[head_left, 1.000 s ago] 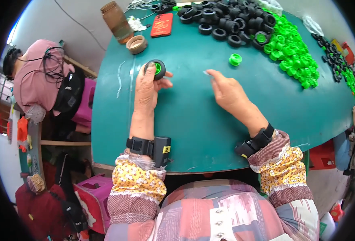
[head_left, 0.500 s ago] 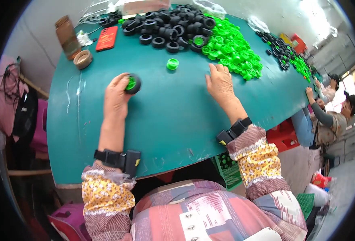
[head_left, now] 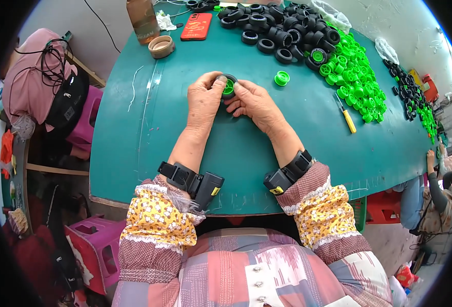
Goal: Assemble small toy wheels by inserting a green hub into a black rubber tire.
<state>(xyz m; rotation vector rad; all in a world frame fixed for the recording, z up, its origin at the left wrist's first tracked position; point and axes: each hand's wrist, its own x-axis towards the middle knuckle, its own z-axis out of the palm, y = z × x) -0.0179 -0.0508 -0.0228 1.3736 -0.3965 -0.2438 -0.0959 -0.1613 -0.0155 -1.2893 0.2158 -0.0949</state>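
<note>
A small toy wheel [head_left: 229, 87], a black tyre with a green hub in it, is held upright above the table. My left hand [head_left: 203, 97] pinches its left side between thumb and fingers. On the other side my right hand [head_left: 255, 104] grips its edge, the thumb pressed against the tyre and the lower fingers curled. One loose green wheel hub [head_left: 281, 78] lies on the table to the right of my hands. Beyond it are a pile of black tyres [head_left: 284, 37] and a heap of green hubs [head_left: 356, 84].
A yellow-handled screwdriver [head_left: 348, 122] lies beside the green heap. At the far left are a red phone [head_left: 196, 26], a brown jar [head_left: 143, 23] and its lid [head_left: 161, 46]. Co-workers [head_left: 437, 197] sit at the right by another pile [head_left: 410, 94]. Purple stools [head_left: 95, 245] stand at the left.
My right hand has come over from beside the green heap and taken hold of the wheel, which my left hand held alone before. The screwdriver now shows, and the view has shifted.
</note>
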